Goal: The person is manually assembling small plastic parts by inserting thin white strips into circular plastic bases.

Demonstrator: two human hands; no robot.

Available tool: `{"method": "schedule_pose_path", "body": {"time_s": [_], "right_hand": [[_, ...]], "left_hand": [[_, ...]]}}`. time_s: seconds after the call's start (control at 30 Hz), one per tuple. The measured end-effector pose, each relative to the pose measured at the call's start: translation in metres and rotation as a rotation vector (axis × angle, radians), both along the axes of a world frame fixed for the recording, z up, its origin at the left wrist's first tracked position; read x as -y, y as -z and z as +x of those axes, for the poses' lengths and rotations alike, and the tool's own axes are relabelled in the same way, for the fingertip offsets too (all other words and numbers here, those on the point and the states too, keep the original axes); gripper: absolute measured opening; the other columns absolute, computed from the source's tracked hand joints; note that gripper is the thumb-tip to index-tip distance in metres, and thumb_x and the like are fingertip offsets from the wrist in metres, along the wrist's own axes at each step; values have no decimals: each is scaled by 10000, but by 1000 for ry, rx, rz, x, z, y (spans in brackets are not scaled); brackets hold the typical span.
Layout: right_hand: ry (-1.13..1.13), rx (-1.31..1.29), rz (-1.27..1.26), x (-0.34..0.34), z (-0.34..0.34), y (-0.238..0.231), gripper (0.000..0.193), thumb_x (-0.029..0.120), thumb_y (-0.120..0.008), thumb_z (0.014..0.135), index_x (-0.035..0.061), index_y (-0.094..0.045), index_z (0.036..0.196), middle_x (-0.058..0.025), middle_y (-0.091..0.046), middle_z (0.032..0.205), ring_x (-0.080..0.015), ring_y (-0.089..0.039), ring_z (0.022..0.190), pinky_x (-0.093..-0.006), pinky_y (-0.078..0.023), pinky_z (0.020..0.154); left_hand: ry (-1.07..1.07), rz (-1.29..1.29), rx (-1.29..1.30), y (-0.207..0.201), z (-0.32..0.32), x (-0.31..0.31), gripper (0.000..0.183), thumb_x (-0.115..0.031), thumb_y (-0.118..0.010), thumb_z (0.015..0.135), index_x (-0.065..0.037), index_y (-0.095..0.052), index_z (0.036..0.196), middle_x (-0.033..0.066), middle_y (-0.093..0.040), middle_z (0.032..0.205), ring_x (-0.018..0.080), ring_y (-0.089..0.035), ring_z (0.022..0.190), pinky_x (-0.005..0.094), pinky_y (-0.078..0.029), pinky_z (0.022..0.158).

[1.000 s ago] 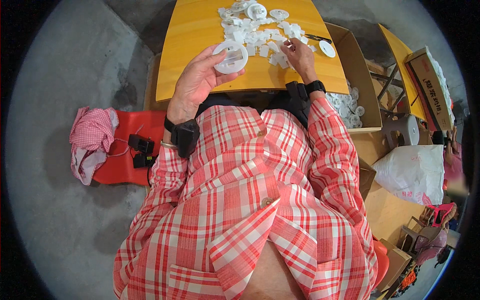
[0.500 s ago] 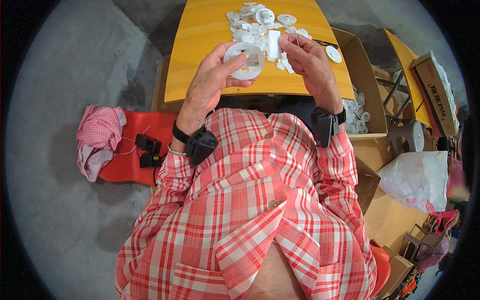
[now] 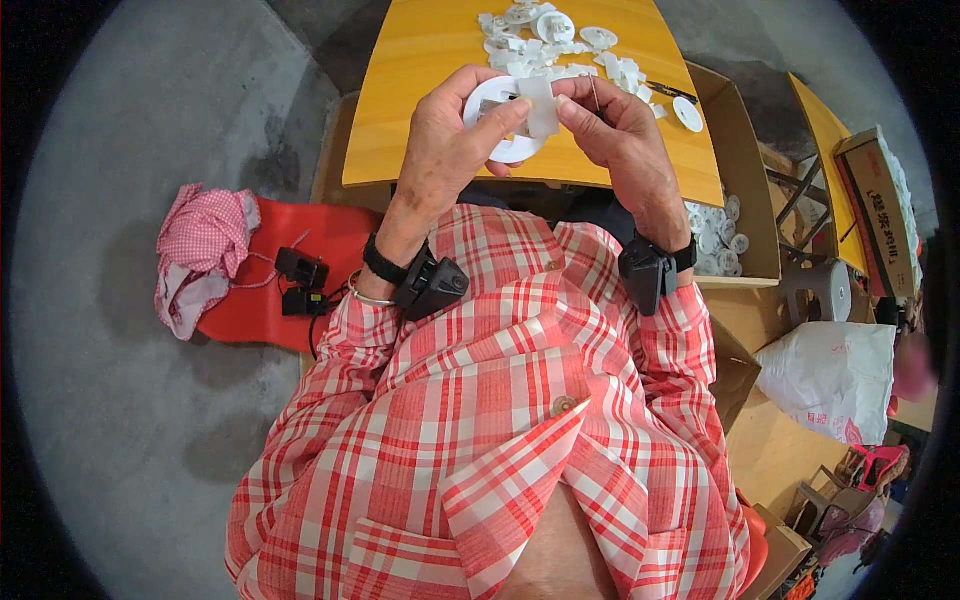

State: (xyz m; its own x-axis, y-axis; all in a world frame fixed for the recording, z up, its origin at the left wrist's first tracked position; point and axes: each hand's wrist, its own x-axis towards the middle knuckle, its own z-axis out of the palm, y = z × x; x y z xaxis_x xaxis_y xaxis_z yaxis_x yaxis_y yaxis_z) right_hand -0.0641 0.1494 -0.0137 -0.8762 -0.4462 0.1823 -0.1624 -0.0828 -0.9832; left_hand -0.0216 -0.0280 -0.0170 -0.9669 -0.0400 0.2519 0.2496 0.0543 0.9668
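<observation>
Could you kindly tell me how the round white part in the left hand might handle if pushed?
The round white part is probably light, as the left hand holds it between thumb and fingers. It looks stiff, its outline round under the grip. Set on edge, its circular rim might roll.

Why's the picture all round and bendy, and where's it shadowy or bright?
Head view: the fisheye lens blackens the corners and bows the right edge of the yellow table; head view: shadows darken the grey floor beside the pink checked cloth; head view: the white disc in the left hand looks bright.
</observation>
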Motion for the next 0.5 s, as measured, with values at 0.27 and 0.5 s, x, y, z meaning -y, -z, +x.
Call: {"method": "schedule_pose_path", "body": {"time_s": [0.27, 0.5], "right_hand": [[-126, 95, -213, -3, 0, 11, 284, 259, -493, 945, 25, -587, 1076, 48, -492, 731, -17, -283, 527, -181, -202, 450], [-69, 84, -209, -7, -2, 18, 279, 265, -488, 947, 29, -595, 1052, 36, -538, 777, -10, -293, 523, -169, -215, 450]], "left_hand": [[-19, -34, -25, -12, 11, -6, 325, -224, -656, 824, -5, -556, 1042, 88, -646, 834, 106, -642, 653, 176, -453, 397], [-21, -45, -34, -13, 11, -7, 315, -219, -653, 827, -11, -558, 1043, 83, -648, 840, 97, -637, 643, 173, -451, 398]]}}
